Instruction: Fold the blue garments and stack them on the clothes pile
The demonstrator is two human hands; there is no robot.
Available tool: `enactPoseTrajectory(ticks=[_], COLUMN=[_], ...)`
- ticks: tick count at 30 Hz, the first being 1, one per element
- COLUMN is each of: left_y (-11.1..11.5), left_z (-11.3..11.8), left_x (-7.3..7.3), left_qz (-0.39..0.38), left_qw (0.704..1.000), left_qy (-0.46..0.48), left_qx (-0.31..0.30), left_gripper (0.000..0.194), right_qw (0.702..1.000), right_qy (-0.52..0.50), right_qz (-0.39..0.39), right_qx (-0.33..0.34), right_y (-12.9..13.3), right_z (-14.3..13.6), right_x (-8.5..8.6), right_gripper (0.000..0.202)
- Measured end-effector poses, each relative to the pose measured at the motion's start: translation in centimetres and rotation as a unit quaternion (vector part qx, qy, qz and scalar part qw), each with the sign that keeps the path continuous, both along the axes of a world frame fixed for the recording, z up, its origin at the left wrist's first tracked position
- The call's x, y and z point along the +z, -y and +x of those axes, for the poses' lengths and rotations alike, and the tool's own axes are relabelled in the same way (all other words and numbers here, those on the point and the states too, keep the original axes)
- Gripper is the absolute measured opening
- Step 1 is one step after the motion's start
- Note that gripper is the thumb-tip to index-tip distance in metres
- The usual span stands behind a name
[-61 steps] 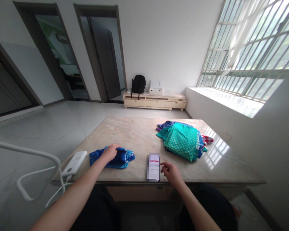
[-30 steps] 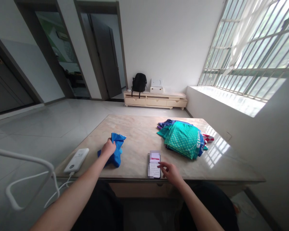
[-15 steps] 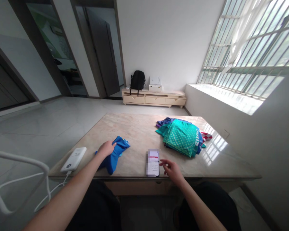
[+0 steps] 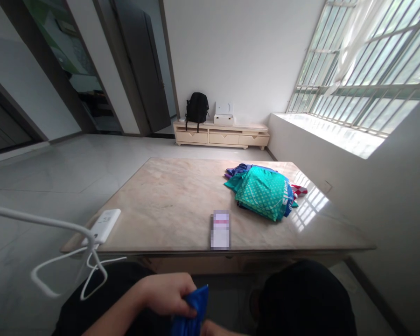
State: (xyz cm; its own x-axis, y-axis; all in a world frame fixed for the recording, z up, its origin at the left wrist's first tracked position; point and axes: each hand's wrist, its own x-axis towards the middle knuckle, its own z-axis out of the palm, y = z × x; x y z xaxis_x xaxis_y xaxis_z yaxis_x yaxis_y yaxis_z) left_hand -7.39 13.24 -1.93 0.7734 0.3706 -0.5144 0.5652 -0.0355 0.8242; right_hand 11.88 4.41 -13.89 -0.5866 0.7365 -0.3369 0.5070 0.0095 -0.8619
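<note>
Gripping a blue cloth point(image 4: 191, 313) below the table point(image 4: 168, 205) edge, the left hand point(image 4: 168, 294) curls shut on it; the right hand point(image 4: 210, 329) barely shows, fingers unreadable. A phone point(image 4: 220, 229) lies on the table.

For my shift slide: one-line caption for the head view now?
Left hand grips a blue cloth below the marble table, where a phone and clothes pile lie.

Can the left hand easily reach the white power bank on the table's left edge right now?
Probably not at once: the left hand is clutching the blue cloth below the marble table; the white power bank lies unobstructed.
</note>
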Motion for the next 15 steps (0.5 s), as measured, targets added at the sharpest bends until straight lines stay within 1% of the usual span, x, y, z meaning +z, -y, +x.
enactPoseTrajectory(ticks=[2,4,6,7,9,11,13,15], left_y=[-1.1,-2.4,-3.4,-3.7,-4.0,-4.0,-4.0,-4.0], left_z=[-0.4,-0.5,-0.2,0.0,0.5,0.9,1.0,0.9], left_x=[-1.1,-2.6,-4.2,-4.9,-6.0,-6.6,-6.6,-6.3], left_qz=[0.037,0.068,0.09,0.096,0.104,0.115,0.138,0.175], left_qw=[0.997,0.989,0.981,0.978,0.978,0.978,0.976,0.97], left_qy=[0.015,0.022,0.017,0.013,0.006,0.0,-0.009,-0.018], left_qx=[0.065,0.131,0.173,0.183,0.183,0.174,0.168,0.168], left_gripper=[0.03,0.046,0.059,0.063,0.066,0.063,0.056,0.046], right_qw=[0.998,0.989,0.977,0.972,0.967,0.969,0.973,0.977], right_qy=[0.056,0.115,0.172,0.194,0.22,0.222,0.212,0.203], right_qz=[0.03,0.066,0.088,0.093,0.095,0.09,0.08,0.063], right_qx=[-0.03,-0.066,-0.092,-0.097,-0.087,-0.06,-0.03,-0.009], right_y=[-2.3,-4.9,-6.9,-7.5,-7.7,-7.2,-6.5,-6.1], right_z=[1.3,3.0,4.4,4.9,5.5,5.7,5.7,5.7], right_x=[0.3,0.6,0.7,0.7,0.7,0.6,0.5,0.4], right_gripper=[0.028,0.027,0.028,0.028,0.025,0.018,0.009,0.002])
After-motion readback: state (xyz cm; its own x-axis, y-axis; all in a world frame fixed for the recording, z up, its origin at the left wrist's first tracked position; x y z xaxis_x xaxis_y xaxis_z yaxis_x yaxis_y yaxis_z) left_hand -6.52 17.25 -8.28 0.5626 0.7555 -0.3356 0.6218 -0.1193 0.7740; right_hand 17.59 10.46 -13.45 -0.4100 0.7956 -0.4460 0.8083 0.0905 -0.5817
